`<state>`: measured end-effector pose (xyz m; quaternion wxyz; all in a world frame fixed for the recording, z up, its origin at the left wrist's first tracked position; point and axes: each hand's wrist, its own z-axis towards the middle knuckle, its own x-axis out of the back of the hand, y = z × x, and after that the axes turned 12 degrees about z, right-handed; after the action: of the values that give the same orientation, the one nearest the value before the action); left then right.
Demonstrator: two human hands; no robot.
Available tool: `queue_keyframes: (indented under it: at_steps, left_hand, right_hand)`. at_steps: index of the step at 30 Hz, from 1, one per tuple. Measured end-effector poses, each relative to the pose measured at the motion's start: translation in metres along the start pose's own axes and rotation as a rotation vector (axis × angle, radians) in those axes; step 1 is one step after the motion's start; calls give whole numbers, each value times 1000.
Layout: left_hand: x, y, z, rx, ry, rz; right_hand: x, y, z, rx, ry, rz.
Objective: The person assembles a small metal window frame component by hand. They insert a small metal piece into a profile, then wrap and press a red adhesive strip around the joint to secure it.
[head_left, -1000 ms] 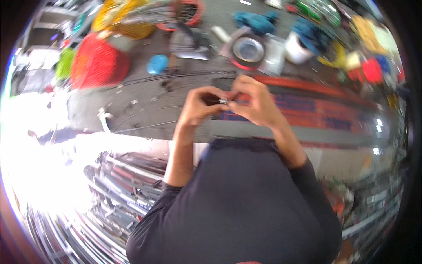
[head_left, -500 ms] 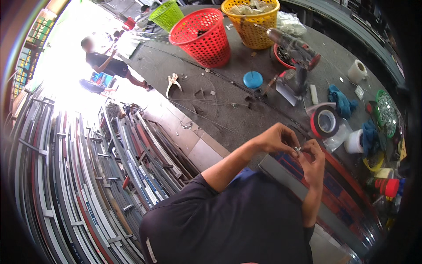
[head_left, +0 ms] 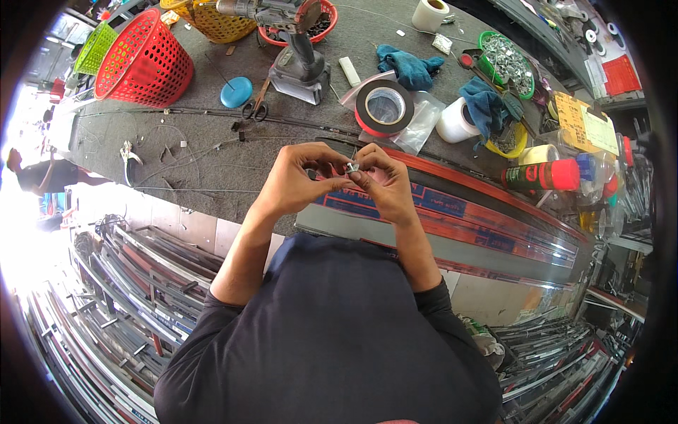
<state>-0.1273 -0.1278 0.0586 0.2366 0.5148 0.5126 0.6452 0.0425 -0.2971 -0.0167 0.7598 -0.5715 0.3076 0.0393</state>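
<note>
Relative to the preceding view, our head has turned rightward; handling therefore continues on the same small metal piece (head_left: 352, 168) above the tabletop (head_left: 215, 157). Our right hand (head_left: 387, 185) pinches it; our left hand (head_left: 296, 178) curls against it, grip indeterminable. Light lettering marks the red-and-blue wrapped strips (head_left: 439, 201).

The small metal piece (head_left: 352, 168) is partly covered by the fingertips of the left hand (head_left: 295, 178) and right hand (head_left: 386, 185) (too tiny for its exact shape to be told). The upper edge cuts off the yellow basket (head_left: 224, 27). A cordless drill (head_left: 299, 55) hides part of the red bowl (head_left: 331, 27); a blue cloth (head_left: 486, 106) covers part of the white roll (head_left: 455, 124). Glare washes out the surroundings of a distant person (head_left: 51, 174).
</note>
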Motion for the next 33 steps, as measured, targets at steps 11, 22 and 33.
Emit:
queue_keyframes:
  at_steps: [11,22,33]
  left_hand:
    - [2,9,-2,10,26,-28]
    - [-1,7,-4,26,76,-13]
    - [3,3,-2,-85,84,223]
  right_hand:
    - [-1,-2,2,22,-6,22]
    - [2,-2,0,44,-33,-36]
    - [-2,-19,-7,-74,14,-253]
